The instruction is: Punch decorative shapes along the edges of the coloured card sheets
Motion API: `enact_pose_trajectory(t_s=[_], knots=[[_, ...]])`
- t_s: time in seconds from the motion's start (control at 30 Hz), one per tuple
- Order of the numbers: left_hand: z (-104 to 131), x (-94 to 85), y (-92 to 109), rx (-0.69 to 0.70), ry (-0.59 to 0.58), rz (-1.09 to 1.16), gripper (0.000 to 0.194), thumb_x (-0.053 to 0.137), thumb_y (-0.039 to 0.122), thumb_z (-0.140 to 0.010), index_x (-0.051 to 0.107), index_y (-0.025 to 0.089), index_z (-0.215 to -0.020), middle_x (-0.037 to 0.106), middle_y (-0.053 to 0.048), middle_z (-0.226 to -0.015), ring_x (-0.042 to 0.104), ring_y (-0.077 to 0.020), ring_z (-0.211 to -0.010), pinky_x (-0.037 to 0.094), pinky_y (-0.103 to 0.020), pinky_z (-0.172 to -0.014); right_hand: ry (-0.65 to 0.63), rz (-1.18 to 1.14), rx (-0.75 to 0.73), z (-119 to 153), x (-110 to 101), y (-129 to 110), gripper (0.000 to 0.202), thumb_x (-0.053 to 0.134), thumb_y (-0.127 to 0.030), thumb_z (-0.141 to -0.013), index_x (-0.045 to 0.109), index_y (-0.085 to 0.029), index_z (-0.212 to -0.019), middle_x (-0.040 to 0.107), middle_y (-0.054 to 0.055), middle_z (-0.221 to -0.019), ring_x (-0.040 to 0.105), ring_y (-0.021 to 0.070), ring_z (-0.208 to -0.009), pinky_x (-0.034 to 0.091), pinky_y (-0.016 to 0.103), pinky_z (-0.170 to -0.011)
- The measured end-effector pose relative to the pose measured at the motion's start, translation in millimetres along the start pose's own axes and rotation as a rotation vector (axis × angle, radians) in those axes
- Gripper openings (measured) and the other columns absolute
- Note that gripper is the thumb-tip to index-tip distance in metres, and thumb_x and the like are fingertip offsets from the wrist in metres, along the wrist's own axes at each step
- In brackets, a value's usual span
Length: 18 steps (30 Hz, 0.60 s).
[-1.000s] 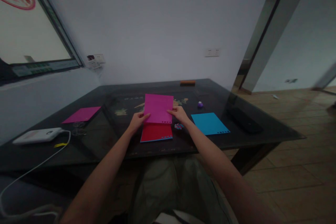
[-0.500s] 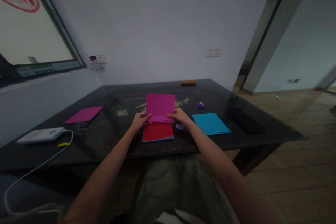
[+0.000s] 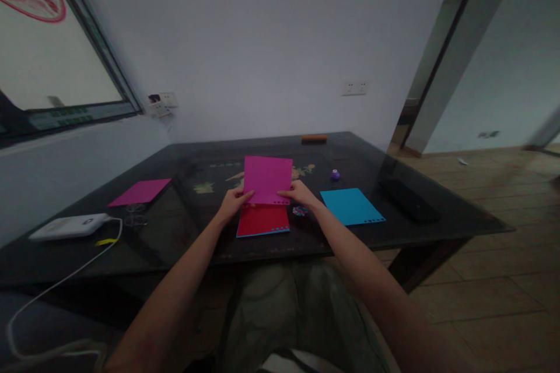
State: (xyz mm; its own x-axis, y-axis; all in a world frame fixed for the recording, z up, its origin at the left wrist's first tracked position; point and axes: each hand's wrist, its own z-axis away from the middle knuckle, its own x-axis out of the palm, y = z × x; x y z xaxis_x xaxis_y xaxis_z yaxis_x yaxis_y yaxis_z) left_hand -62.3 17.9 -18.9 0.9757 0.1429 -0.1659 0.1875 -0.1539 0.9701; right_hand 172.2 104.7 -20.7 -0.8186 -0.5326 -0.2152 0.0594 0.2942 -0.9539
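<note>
A pink sheet with a row of small holes near its lower right edge is held up between both hands. My left hand pinches its lower left corner, thumb in front. On the lower right side, my right hand grips the same sheet, also with the thumb in front. Below and partly behind it, a red sheet lies on the dark table, with a blue edge showing under it. A small pile of colourful bits sits just right of the red sheet.
A blue sheet and a black case lie at the right, a purple object behind them. Another pink sheet, a white device with a cable and a yellow piece are at the left. A brown bar lies far back.
The held pink sheet has shifted very slightly to the right. Both hands keep their grip on it, and the things on the table look unmoved.
</note>
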Motion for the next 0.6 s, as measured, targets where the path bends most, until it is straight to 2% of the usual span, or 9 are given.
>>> enact_pose_trajectory(t_s=[0.4,0.6], knots=[[2.7,1.0,3.6,0.002,-0.013,-0.068,0.043,0.068,0.053,-0.066,0.065,0.012,-0.079,0.065,-0.005,-0.059,0.058,-0.0148,-0.050,0.046,-0.026,-0.050,0.006,0.040,0.013,3.9,-0.4,-6.0,0.030,0.073,-0.038,-0.060,0.066,-0.012,-0.073,0.067,0.006,-0.075,0.054,0.0147,-0.066,0.045,0.027,-0.065],[-4.3,-1.2,-3.3,0.014,0.080,-0.028,0.051,0.058,0.064,-0.068,0.061,0.013,-0.067,0.057,0.000,-0.054,0.055,-0.0133,-0.049,0.046,-0.026,-0.050,0.035,0.002,0.009,4.4,-0.7,-6.1,0.032,0.074,-0.039,-0.058,0.067,-0.013,-0.076,0.069,0.006,-0.079,0.058,0.0164,-0.069,0.046,0.029,-0.068]])
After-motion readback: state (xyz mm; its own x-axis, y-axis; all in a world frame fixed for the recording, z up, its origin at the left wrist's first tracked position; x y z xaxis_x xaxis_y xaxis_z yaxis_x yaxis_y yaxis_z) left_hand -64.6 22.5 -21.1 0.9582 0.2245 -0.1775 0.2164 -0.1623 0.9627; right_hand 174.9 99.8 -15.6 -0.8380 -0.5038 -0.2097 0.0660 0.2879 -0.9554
